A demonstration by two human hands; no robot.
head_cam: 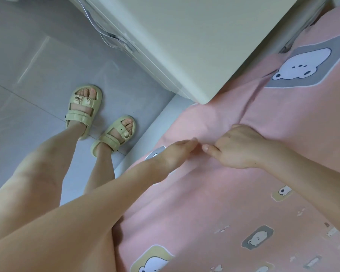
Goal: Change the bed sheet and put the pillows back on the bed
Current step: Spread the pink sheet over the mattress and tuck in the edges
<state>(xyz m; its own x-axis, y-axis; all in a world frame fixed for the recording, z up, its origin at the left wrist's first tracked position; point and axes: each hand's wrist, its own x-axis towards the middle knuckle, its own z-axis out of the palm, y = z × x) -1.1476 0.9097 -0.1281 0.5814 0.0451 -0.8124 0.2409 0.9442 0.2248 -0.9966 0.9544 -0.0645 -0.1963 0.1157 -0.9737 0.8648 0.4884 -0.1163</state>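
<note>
A pink bed sheet [234,203] printed with white bears in grey and yellow patches covers the bed on the right half of the view. My left hand [175,152] and my right hand [238,148] meet close together on a raised fold of the sheet near the bed's edge. Each hand pinches the pink fabric between thumb and fingers. The right hand's fingers curl down into the fold. No pillows are visible.
A pale cream cabinet [185,42] stands right against the bed's corner at the top. Grey floor tiles [37,75] lie to the left, where my feet in light green sandals [84,108] stand beside the bed's white side [157,124].
</note>
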